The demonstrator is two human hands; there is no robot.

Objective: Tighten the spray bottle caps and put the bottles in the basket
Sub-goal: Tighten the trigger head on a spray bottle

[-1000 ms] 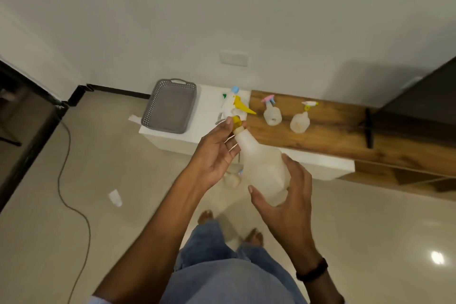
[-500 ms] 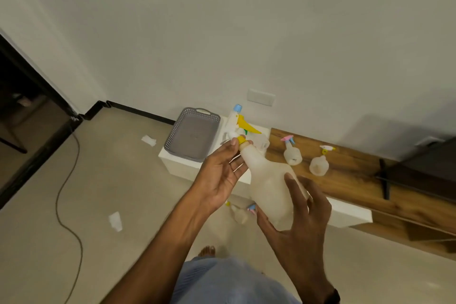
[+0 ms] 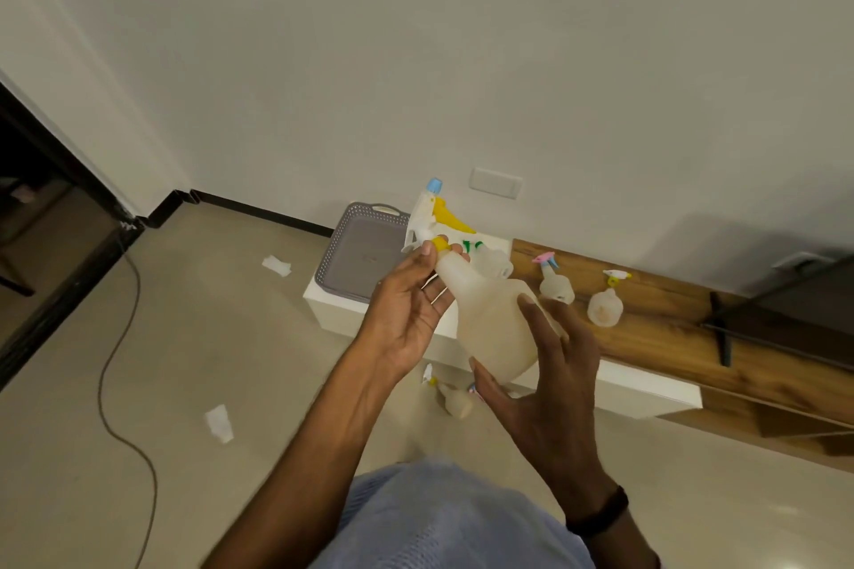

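Note:
I hold a large translucent spray bottle (image 3: 494, 319) tilted in front of me. My right hand (image 3: 545, 393) cups its body from below. The fingers of my left hand (image 3: 411, 305) pinch the yellow collar under its white spray head (image 3: 432, 222), which has a yellow trigger and a blue nozzle. The grey basket (image 3: 360, 254) sits on the white cabinet (image 3: 332, 305) behind the bottle. Two small spray bottles stand on the wooden shelf, one with a pink head (image 3: 554, 282) and one with a yellow head (image 3: 605, 303). Another small bottle (image 3: 453, 397) lies on the floor.
A further bottle with a green part (image 3: 490, 261) stands behind the held one. A cable (image 3: 120, 365) runs across the floor at left, with scraps of paper (image 3: 219, 423) nearby. A dark stand foot (image 3: 721, 328) rests on the wooden shelf (image 3: 670, 337).
My view has tilted up, so the wall fills more of the frame. The held bottle stays in both hands, my left fingers shifting on the collar.

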